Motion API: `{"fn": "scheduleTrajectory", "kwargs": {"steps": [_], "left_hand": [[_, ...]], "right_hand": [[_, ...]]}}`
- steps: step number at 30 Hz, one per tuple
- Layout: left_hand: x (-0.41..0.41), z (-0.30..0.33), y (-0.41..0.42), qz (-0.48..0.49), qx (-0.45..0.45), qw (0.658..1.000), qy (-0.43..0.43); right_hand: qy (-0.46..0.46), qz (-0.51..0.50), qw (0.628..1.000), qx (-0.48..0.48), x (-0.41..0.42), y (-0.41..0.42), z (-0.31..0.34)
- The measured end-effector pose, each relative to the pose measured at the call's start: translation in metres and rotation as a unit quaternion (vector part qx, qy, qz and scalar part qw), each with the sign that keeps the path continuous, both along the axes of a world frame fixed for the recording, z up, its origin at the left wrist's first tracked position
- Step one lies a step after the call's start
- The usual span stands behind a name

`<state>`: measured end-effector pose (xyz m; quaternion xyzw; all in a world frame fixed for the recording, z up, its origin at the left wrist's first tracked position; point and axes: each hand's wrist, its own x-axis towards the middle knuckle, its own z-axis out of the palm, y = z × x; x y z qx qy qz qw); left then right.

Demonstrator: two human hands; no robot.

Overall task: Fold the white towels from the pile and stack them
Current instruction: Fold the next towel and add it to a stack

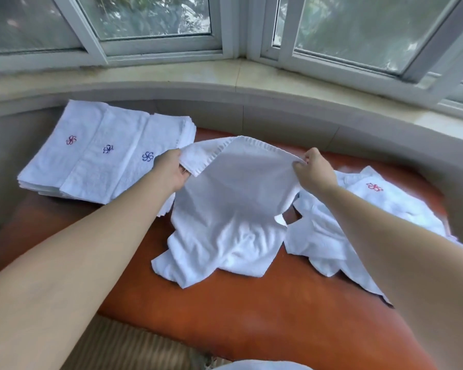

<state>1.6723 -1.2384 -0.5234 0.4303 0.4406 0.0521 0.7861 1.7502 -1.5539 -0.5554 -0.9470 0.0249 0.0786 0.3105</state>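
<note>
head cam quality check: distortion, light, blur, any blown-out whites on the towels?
Head view: strong wide-angle bowing, the window ledge curves like an arc; soft daylight from the windows, only faint shadows; the held towel is bright, its weave partly washed out, though folds read; embroidered marks on the folded stack stay legible; left hand and right hand slightly soft.

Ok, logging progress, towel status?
Left grip and right grip pinching held towel by top edge. Folded stack left, unfolded pile right. Nothing blocking.
</note>
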Motion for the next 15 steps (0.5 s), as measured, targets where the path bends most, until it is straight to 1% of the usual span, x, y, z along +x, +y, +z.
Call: {"fn": "scheduleTrajectory", "kwargs": {"steps": [3, 4, 5, 6, 7, 8, 9, 10, 11, 12, 14, 15], "left_hand": [[-0.013, 0.007, 0.011, -0.017, 0.026, 0.999, 0.030], [-0.019, 0.007, 0.017, -0.027, 0.032, 0.998, 0.048], [-0.024, 0.006, 0.023, -0.032, 0.035, 0.997, 0.065], [-0.029, 0.004, 0.030, -0.032, 0.040, 0.995, 0.084], [-0.036, 0.004, 0.035, -0.028, 0.042, 0.994, 0.096], [-0.042, 0.005, 0.041, -0.031, 0.052, 0.993, 0.103], [-0.046, 0.007, 0.045, -0.040, 0.064, 0.992, 0.099], [-0.050, 0.012, 0.047, -0.053, 0.079, 0.991, 0.096], [-0.052, 0.017, 0.050, -0.059, 0.087, 0.991, 0.085], [-0.054, 0.025, 0.051, -0.059, 0.090, 0.992, 0.071], [-0.055, 0.042, 0.051, -0.046, 0.083, 0.995, 0.038], [-0.055, 0.051, 0.050, -0.038, 0.080, 0.996, 0.023]], "right_hand": [[0.050, 0.040, 0.998, 0.029, -0.014, 0.002, 0.012], [0.089, 0.075, 0.992, 0.047, -0.020, 0.001, 0.015], [0.147, 0.114, 0.981, 0.051, -0.026, -0.001, 0.018], [0.219, 0.151, 0.963, 0.027, -0.034, -0.002, 0.021], [0.293, 0.185, 0.937, -0.040, -0.042, -0.003, 0.025], [0.344, 0.214, 0.906, -0.125, -0.048, -0.002, 0.029], [0.363, 0.231, 0.882, -0.195, -0.051, -0.002, 0.033], [0.353, 0.230, 0.877, -0.230, -0.052, -0.001, 0.040], [0.330, 0.212, 0.892, -0.227, -0.052, 0.001, 0.050], [0.303, 0.181, 0.916, -0.194, -0.049, 0.002, 0.060], [0.251, 0.092, 0.960, -0.087, -0.046, 0.005, 0.080], [0.233, 0.051, 0.970, -0.033, -0.047, 0.007, 0.090]]}}
